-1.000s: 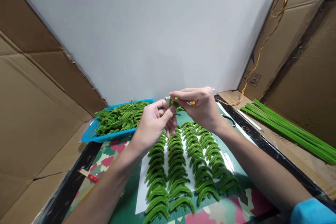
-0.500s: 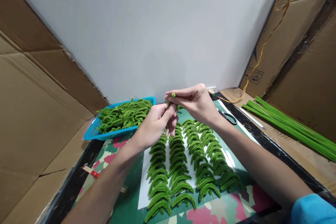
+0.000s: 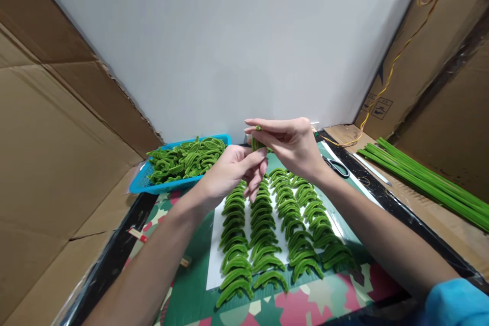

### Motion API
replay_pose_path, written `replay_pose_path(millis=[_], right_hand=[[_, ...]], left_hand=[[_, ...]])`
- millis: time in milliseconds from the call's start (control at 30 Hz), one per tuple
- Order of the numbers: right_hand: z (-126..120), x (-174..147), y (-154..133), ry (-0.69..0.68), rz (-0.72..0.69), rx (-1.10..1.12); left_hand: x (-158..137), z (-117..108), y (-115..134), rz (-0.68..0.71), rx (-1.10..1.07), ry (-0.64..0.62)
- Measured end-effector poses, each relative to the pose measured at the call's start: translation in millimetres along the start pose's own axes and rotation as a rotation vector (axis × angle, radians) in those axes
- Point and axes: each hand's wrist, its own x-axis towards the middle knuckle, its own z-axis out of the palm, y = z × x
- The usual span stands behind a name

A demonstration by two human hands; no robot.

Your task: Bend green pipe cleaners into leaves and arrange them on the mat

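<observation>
A green fuzzy pipe-cleaner piece (image 3: 257,143) is held upright between both hands, mostly covered by the fingers. My left hand (image 3: 239,168) pinches its lower part between thumb and fingers. At its top, my right hand (image 3: 292,142) has thumb and fingertips closed round the tip. Below the hands, rows of curved green pipe-cleaner pieces (image 3: 267,249) lie on white paper (image 3: 216,265). To the left of my left hand, a blue plastic basket (image 3: 143,183) is heaped with looped green pipe-cleaner pieces (image 3: 187,160).
Black-handled scissors (image 3: 338,167) lie beyond my right wrist. Long straight green pipe cleaners (image 3: 424,178) lie on cardboard at the right, beside a thin white stick (image 3: 372,169). Cardboard walls (image 3: 57,137) and a white back panel (image 3: 229,46) enclose the table. A yellow wire (image 3: 397,61) hangs at right.
The fingers of my right hand have shifted slightly up along the piece, and more of it shows between the hands. The whole view has moved a little; the laid-out rows are unchanged.
</observation>
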Motion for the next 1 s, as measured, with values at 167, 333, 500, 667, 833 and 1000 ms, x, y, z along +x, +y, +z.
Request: replay_pose_path(millis=[167, 333, 500, 667, 833, 1000], right_hand=[[0, -3, 0, -0.004, -0.031, -0.133], [-2, -3, 3, -0.081, -0.056, -0.187], [-6, -4, 10, -0.052, -0.144, -0.358], [-7, 0, 19, -0.111, -0.089, -0.454], [-9, 2, 25, -0.106, -0.108, -0.359], [-14, 1, 33, -0.189, -0.187, -0.578]], left_hand=[[-2, -1, 2, -0.074, -0.111, -0.020], [-4, -5, 1, -0.111, -0.158, -0.110], [-2, -7, -2, -0.119, -0.156, -0.129], [6, -7, -10, -0.126, -0.167, -0.085], [10, -9, -15, -0.114, -0.169, -0.062], [16, -1, -20, -0.094, -0.165, 0.028]])
